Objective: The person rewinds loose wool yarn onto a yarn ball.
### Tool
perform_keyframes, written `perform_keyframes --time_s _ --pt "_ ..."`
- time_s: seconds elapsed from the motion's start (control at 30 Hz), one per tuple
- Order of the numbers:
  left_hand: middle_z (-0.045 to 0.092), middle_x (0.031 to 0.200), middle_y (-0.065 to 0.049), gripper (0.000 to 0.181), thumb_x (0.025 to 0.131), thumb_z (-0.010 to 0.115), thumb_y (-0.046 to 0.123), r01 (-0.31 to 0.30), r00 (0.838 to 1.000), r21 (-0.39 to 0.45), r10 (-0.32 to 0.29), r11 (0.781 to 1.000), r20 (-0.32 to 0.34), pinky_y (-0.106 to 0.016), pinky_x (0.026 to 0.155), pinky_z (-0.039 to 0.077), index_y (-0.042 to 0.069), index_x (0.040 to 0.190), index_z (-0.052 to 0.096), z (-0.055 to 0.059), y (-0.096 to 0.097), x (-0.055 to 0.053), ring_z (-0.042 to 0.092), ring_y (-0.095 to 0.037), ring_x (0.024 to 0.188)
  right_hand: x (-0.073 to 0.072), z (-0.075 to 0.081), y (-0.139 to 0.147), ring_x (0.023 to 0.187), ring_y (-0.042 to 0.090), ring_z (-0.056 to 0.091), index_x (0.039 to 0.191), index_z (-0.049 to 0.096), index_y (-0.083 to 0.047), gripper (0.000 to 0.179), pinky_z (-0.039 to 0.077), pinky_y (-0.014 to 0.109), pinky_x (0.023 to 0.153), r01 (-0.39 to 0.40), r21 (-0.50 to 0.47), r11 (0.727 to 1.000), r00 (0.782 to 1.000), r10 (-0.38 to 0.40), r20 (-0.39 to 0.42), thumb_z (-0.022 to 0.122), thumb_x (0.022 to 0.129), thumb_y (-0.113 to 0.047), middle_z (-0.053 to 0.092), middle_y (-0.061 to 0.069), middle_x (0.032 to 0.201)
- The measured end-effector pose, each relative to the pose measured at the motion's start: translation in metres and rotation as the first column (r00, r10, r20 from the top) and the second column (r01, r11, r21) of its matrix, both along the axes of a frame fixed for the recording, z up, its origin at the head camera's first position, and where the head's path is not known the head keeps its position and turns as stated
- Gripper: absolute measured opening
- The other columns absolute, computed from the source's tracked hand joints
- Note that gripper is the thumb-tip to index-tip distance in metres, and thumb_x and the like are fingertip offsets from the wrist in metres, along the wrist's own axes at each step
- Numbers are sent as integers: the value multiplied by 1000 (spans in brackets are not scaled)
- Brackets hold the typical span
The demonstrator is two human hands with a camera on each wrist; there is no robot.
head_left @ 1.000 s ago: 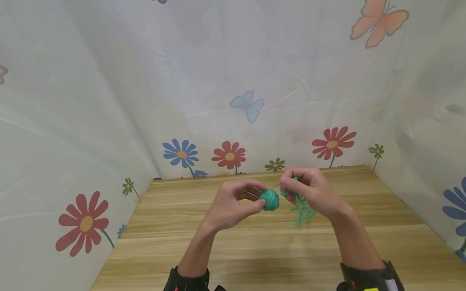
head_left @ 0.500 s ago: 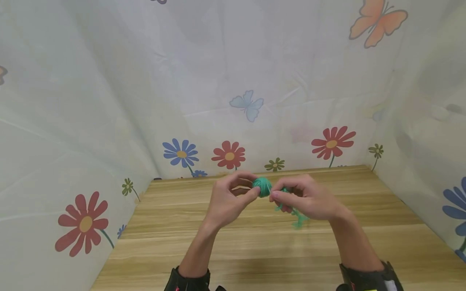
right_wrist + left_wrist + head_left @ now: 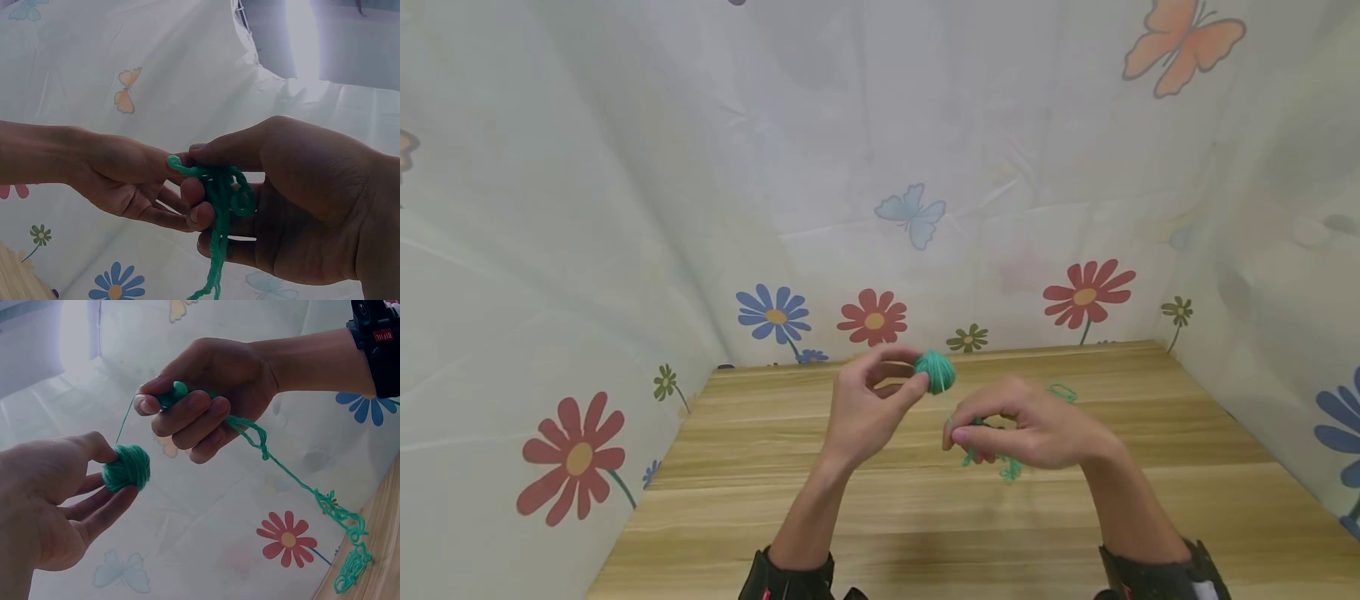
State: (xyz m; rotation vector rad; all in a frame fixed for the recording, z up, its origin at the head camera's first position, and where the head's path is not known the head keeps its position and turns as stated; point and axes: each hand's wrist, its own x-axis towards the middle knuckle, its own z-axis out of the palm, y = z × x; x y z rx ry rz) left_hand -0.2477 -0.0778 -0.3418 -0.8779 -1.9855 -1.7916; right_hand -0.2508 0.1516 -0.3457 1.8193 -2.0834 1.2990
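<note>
A small ball of green yarn (image 3: 935, 372) is pinched between the thumb and fingertips of my left hand (image 3: 868, 408), held up over the table. One taut strand (image 3: 125, 419) runs from the ball to my right hand (image 3: 1030, 423), lower and to the right. That hand pinches the strand between thumb and forefinger, and its other fingers curl round a loose bunch of the same yarn (image 3: 220, 200). Below the right hand, in the left wrist view, a tangled tail of yarn (image 3: 340, 515) hangs down toward the wooden surface.
The wooden table (image 3: 760, 467) lies under both hands. A loop of green yarn (image 3: 1063, 392) shows beyond the right hand. A pale curtain (image 3: 820, 167) printed with flowers and butterflies stands at the back and both sides. Dark bands (image 3: 1161, 571) circle the wrists.
My left hand has moved the ball up and slightly left. The right hand has come left and down, drawing the strand round the ball's near side; the hanging yarn has shifted with it.
</note>
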Motion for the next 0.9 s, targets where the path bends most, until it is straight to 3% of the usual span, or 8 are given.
perform_keyframes --time_s 0.13,0.3,0.43,0.57,0.9 --pt "70 114 -18 27 92 71 -2 23 1000 37 -23 999 -2 -35 86 63 -7 119 68 -2 0 -3 70 -26 98 1 2 -1 63 11 60 105 72 -10 31 56 19 54 -70 45 997 998 70 4 56 96 15 67 3 76" --pt "68 118 -20 28 95 68 -3 146 989 106 -146 984 -7 -40 88 62 -7 123 65 -12 -1 -14 69 -30 103 0 1 0 62 10 60 107 73 -11 31 55 18 53 -72 92 993 997 70 21 55 99 12 67 3 75" --pt "67 120 -17 28 97 65 -2 246 969 138 -247 959 -13 -44 89 61 -5 125 64 -18 -4 -21 68 -36 107 -4 -1 2 60 13 59 108 74 -13 27 55 22 52 13 138 990 997 -23 77 55 103 5 66 3 74" --pt "67 119 -15 30 97 65 -1 308 951 133 -308 942 -17 -51 90 60 -6 126 62 -19 -6 -21 66 -41 108 -9 -6 5 60 18 58 107 74 -13 25 56 31 51 101 139 985 978 -124 167 54 105 2 64 5 73" --pt "66 115 -26 29 96 67 2 430 901 -7 -429 903 -67 -50 87 61 -10 122 64 -18 -7 -19 66 -36 105 -11 -4 11 62 26 58 94 71 -10 21 57 30 54 253 36 967 932 -254 258 57 101 4 63 7 74"
